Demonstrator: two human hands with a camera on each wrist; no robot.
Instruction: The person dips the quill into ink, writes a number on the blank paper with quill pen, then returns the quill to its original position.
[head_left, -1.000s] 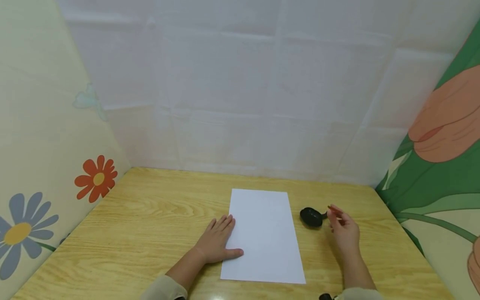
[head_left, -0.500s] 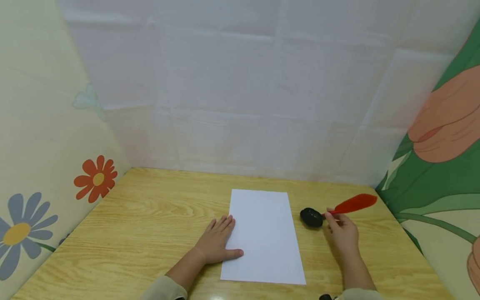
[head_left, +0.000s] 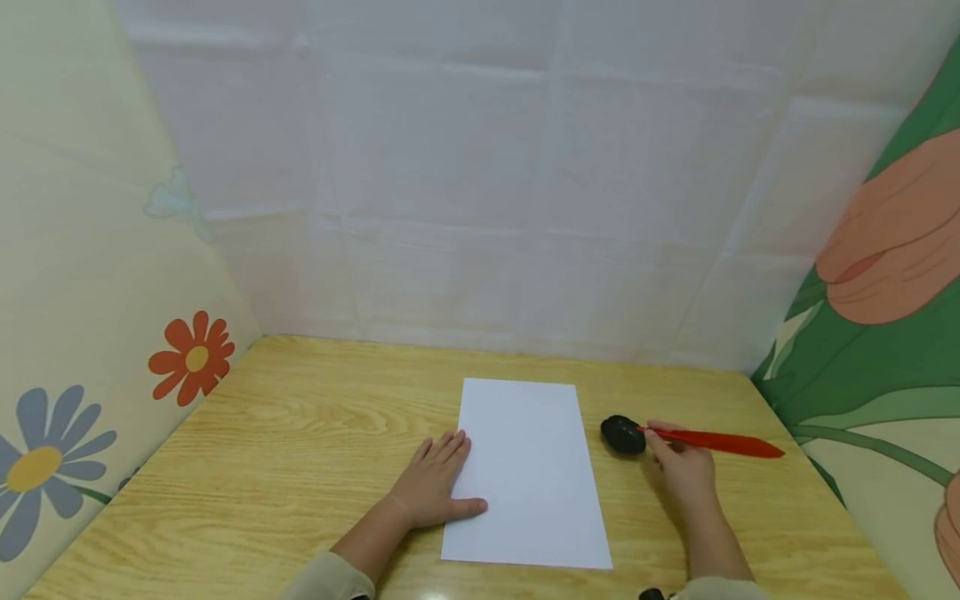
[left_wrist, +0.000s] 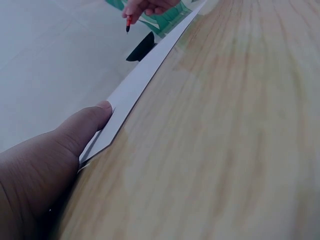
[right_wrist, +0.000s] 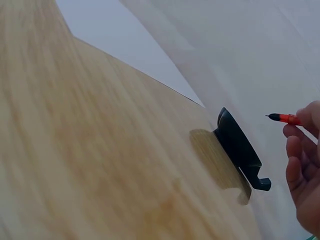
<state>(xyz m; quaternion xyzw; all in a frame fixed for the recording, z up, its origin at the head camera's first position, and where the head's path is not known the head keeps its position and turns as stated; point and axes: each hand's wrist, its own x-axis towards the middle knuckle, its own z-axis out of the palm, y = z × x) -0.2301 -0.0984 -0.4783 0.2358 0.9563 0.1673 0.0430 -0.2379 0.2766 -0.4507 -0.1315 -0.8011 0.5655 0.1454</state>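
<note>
One left hand (head_left: 435,487), fingers straight, rests on the left edge of one white rectangular paper sheet (head_left: 528,475) on the yellow wood-grain worktop (head_left: 315,425). Right of it sits one black oval dish (head_left: 622,436); beside that, one right hand (head_left: 688,475) pinches one red feather-shaped pen (head_left: 735,443), whose black tip (right_wrist: 274,117), apart from the dish, shows only in the wrist views.

The head view looks forward and down from above the worktop's (head_left: 300,433) near edge. Both wrist views skim it low, close and tilted, left toward the right edge, right toward the far edge, sharing paper (head_left: 525,475) and black dish (head_left: 621,436).
</note>
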